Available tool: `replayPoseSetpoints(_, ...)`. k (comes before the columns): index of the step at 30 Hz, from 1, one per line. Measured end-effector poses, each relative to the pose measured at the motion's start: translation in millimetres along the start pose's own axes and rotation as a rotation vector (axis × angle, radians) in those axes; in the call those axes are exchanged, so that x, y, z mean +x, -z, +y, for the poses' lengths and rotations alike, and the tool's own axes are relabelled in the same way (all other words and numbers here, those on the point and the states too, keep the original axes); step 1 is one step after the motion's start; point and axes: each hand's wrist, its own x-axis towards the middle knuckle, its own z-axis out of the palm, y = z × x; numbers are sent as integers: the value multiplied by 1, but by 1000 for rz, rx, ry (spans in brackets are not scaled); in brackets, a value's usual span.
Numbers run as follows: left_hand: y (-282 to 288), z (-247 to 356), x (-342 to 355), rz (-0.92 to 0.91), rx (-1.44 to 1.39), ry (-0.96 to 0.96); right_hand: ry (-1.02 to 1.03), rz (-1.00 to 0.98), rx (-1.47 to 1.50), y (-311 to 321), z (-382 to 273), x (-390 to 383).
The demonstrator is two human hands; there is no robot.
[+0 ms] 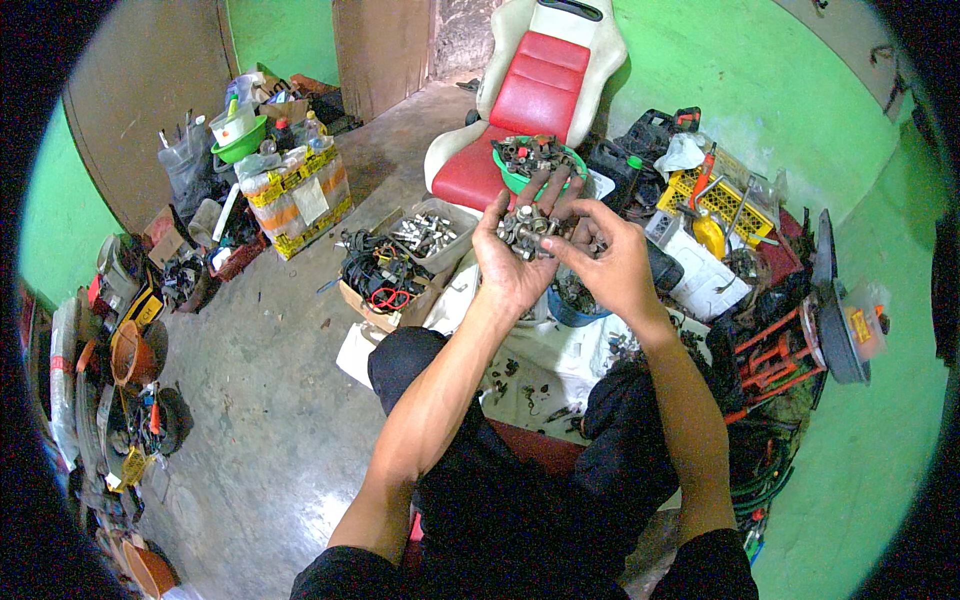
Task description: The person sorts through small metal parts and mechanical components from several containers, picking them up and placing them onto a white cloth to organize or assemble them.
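A small pile of grey metal hardware [522,232], which looks like bolts and nuts, lies in my upturned left hand [512,274]. That palm is cupped under the pieces and its fingers point away from me. My right hand [618,262] reaches over from the right, thumb and forefinger pinched at one small metal piece [551,243] at the pile's edge. Its other fingers are curled and partly hidden. Below the hands stands a blue bowl [577,316] of dark small parts. Just beyond them a green basin [512,180] of mixed parts rests on a red and white seat.
Left of my hands are a tray [462,248] of silvery parts and a cardboard box [385,318] of cables. Loose dark bits lie on a white sheet [530,365] before my knees. A yellow crate [735,197] with tools stands right. Clutter lines the left wall, near a taped box [322,187].
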Motion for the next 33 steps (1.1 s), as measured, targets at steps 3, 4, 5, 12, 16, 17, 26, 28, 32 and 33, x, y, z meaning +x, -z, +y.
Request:
replayPoseSetpoints(3, 3, 2, -1, -9, -39, -7, 259, 100, -146, -6, -1, -2)
replayPoseSetpoints(4, 3, 1, -1, -6, -46, -18, 293, 95, -181, -5, 1, -3)
replayPoseSetpoints(5, 3, -1, 0, -2, -53, -29, 326, 90, -215, -5, 4, -3)
replayPoseSetpoints(12, 1, 3, -2, 29, -70, -93, 440, 122, -343, -12, 8, -3)
replayPoseSetpoints(16, 2, 4, -2, 34, -75, -121, 554, 174, -387, -19, 12, 0)
replayPoseSetpoints(17, 2, 4, -3, 50, -76, -127, 567, 184, -404, -21, 15, 0)
replayPoseSetpoints(26, 18, 13, 0, 281, -59, -281, 635, 274, -435, -45, 32, 6)
replayPoseSetpoints(28, 20, 13, -2, 377, -26, -293, 624, 270, -436, -46, 39, 9)
replayPoseSetpoints(32, 30, 28, -4, 486, 9, -359, 118, 250, -55, -62, 39, 12)
replayPoseSetpoints(33, 31, 33, -3, 536, 21, -390, 99, 345, -1, -67, 40, 16)
